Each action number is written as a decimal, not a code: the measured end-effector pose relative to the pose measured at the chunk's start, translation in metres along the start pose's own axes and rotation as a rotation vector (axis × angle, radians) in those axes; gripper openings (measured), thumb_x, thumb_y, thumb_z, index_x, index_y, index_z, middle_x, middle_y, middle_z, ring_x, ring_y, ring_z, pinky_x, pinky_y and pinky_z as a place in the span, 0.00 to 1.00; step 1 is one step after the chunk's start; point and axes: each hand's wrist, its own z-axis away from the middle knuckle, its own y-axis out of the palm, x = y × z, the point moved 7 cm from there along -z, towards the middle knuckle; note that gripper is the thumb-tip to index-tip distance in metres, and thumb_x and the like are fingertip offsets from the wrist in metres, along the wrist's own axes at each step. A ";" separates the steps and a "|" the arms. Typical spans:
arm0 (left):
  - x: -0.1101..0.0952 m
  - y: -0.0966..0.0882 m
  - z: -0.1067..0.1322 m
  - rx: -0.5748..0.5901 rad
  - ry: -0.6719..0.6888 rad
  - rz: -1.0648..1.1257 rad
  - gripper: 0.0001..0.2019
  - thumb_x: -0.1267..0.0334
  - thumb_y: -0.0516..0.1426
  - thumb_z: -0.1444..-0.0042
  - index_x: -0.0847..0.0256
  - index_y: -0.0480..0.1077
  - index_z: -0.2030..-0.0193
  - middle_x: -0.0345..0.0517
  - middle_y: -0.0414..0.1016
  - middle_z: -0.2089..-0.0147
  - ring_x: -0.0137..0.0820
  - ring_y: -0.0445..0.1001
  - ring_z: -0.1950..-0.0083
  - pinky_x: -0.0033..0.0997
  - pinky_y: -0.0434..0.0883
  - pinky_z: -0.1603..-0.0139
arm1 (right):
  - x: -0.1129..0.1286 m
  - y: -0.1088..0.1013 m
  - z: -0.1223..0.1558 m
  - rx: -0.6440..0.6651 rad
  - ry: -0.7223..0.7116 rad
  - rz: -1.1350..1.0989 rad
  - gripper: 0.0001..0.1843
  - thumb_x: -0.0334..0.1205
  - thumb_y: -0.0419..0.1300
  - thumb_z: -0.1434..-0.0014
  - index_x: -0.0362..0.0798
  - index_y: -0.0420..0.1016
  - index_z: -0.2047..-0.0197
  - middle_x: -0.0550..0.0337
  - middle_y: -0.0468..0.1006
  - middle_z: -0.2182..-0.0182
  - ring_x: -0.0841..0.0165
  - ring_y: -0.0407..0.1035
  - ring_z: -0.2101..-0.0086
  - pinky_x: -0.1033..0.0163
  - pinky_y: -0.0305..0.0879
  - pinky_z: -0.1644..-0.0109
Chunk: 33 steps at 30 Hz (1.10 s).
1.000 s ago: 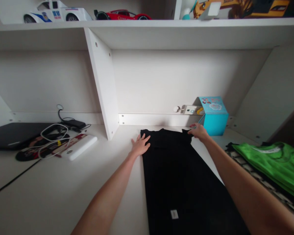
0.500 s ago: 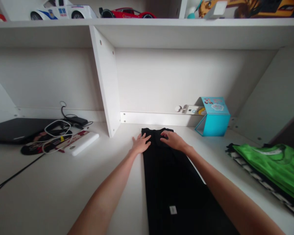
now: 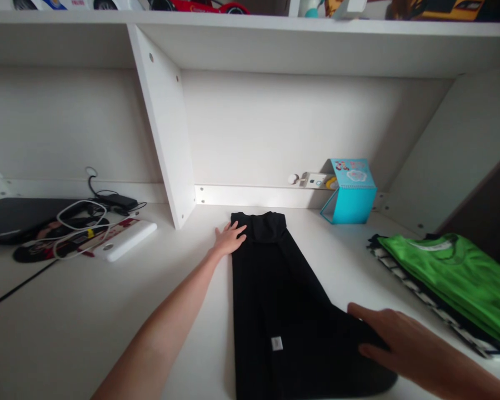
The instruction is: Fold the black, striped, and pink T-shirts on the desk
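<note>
A black garment (image 3: 266,289) lies lengthwise on the white desk, with a small white label (image 3: 277,343) near its close end. At its far end a flap of cloth (image 3: 268,228) is turned over. My left hand (image 3: 229,240) rests with spread fingers on the far left edge of the garment. Down at the near right, my right hand (image 3: 389,336) is at the garment's flared side part, thumb on top of the cloth and the other fingers partly hidden at its edge, apparently holding it.
A folded green shirt (image 3: 454,275) tops a pile of clothes on the right. A blue desk calendar (image 3: 354,205) stands by a power strip (image 3: 315,180) at the back. On the left are a black laptop (image 3: 25,219), tangled cables and a white box (image 3: 130,240). A shelf (image 3: 275,25) hangs overhead.
My right hand has left the garment's far end and come back toward me to its near right side. My left hand stays at the far left edge. The view has shifted slightly.
</note>
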 end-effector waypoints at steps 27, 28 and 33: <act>-0.002 -0.002 0.002 -0.006 -0.040 0.004 0.24 0.51 0.38 0.39 0.44 0.51 0.37 0.39 0.45 0.31 0.42 0.41 0.31 0.66 0.39 0.40 | 0.018 -0.051 -0.341 -0.328 0.140 -0.341 0.14 0.42 0.55 0.39 0.46 0.68 0.52 0.56 0.70 0.54 0.66 0.68 0.58 0.56 0.67 0.55; -0.001 -0.002 0.002 -0.006 -0.045 0.005 0.24 0.51 0.38 0.39 0.44 0.52 0.37 0.39 0.45 0.31 0.42 0.41 0.31 0.66 0.39 0.40 | 0.017 -0.050 -0.342 -0.328 0.128 -0.328 0.14 0.42 0.56 0.39 0.46 0.68 0.52 0.56 0.70 0.54 0.66 0.68 0.58 0.56 0.67 0.55; -0.001 -0.001 0.000 -0.009 -0.043 0.006 0.23 0.50 0.38 0.39 0.44 0.52 0.37 0.39 0.46 0.31 0.41 0.41 0.32 0.65 0.39 0.39 | 0.016 -0.054 -0.344 -0.363 0.115 -0.249 0.14 0.43 0.56 0.39 0.45 0.69 0.53 0.56 0.71 0.55 0.67 0.68 0.59 0.57 0.68 0.56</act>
